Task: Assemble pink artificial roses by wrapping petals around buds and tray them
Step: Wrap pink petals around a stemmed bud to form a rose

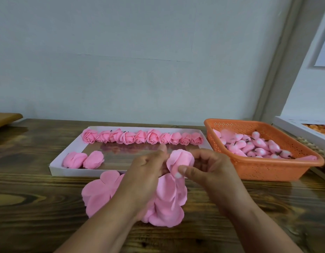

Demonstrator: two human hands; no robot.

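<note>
head view: pale wall [139, 61] across the upper frame, dark wooden table [30, 198] below. white tray [55, 166] at centre left, row of finished roses [141, 136] along its far edge, two more [83, 160] lower left. orange basket [263, 172] of buds [258, 145] at right. loose pink petals [103, 190] piled at centre bottom. half-wrapped pink rose [180, 158] at centre, soft and folded, pinched between left hand [145, 172] and right hand [212, 167], fingers curled round it.
</note>
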